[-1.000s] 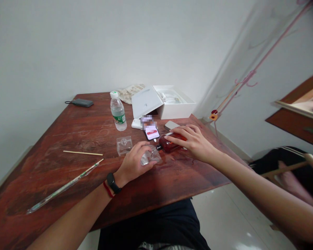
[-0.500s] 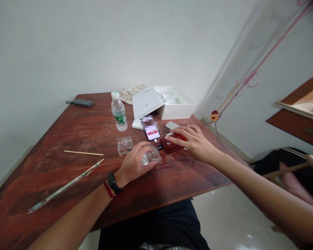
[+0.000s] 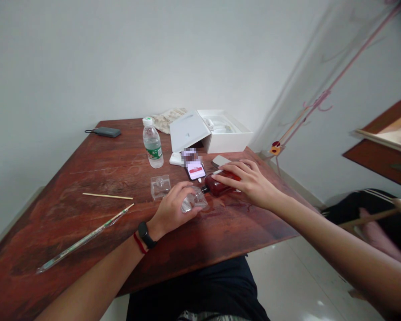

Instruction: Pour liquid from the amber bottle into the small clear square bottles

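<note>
My left hand (image 3: 172, 208) curls around a small clear glass bottle (image 3: 194, 200) lying on the wooden table (image 3: 96, 169). My right hand (image 3: 250, 180) rests on top of a dark red bottle (image 3: 218, 186) that lies on its side, its black neck pointing at the clear bottle. The fingers of my right hand are laid over the red bottle and press it down. A clear square bottle cap (image 3: 160, 185) sits just left of my left hand. A phone (image 3: 195, 170) with a lit screen lies right behind the two bottles.
A water bottle (image 3: 153, 143) stands behind, with an open white box (image 3: 210, 130), a folded cloth (image 3: 165, 117) and a grey power bank (image 3: 108, 132) further back. A wooden stick (image 3: 107, 196) and a long glass rod (image 3: 83, 240) lie at the left. The table's front edge runs near my lap.
</note>
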`<state>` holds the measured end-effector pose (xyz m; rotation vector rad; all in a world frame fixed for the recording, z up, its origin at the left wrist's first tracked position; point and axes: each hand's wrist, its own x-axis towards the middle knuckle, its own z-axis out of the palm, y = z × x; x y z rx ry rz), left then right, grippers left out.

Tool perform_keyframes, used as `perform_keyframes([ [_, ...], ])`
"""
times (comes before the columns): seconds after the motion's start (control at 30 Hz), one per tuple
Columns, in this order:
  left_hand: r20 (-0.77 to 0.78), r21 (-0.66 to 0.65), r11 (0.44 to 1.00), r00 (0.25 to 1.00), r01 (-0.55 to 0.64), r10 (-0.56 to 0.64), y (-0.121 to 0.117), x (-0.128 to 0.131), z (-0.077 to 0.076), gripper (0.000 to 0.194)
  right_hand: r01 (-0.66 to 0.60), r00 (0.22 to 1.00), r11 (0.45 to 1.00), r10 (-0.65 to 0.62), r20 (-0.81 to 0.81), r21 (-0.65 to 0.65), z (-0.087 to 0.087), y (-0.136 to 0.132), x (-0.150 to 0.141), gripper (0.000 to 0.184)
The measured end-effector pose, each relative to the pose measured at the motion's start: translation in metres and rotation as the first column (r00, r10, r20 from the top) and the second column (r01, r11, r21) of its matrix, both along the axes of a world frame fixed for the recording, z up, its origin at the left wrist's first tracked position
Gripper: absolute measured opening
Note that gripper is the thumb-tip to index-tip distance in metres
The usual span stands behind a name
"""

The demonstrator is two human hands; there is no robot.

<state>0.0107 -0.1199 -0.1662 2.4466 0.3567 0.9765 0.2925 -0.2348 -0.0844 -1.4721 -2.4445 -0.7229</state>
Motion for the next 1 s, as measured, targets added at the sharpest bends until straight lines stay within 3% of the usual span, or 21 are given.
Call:
perform_keyframes([
  [1.0, -0.003, -0.001, 1.000, 1.000, -0.018, 0.018, -0.0011, -0.0018, 0.0005, 0.035, 0.008, 1.000, 1.000, -0.008, 0.005, -0.023, 0.0027, 0.0002, -0.0003, 0.055],
])
